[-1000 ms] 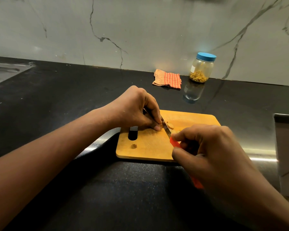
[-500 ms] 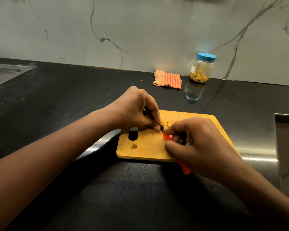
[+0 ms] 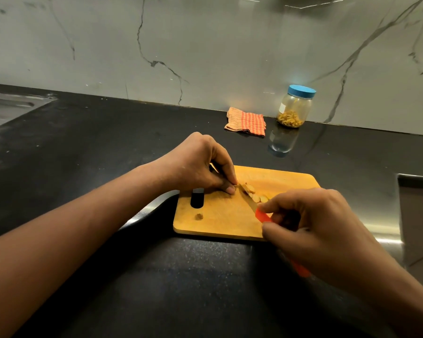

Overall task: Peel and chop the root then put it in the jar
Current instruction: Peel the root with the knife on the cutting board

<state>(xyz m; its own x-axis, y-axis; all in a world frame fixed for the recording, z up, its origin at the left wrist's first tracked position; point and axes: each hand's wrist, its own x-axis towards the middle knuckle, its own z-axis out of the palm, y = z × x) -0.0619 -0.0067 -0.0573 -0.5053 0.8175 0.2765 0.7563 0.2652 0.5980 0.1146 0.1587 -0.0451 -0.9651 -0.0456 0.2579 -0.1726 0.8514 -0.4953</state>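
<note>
Left hand (image 3: 200, 164) pinches the root stub (image 3: 237, 184), mostly hidden under its fingertips, on the cutting board (image 3: 217, 225). Right hand (image 3: 315, 223) grips the knife (image 3: 249, 200), and slices (image 3: 251, 189) lie beside the blade. The stub looks light, firm and apt to roll, so hold its uncut end. Since half a second earlier, the right hand has drawn back, baring the blade. The lidded jar (image 3: 294, 108) stands well apart.

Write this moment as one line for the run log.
phase: chopping | left hand: pinches root on cutting board | right hand: grips knife, blade at root | root: partly sliced | jar: lidded, beyond board
</note>
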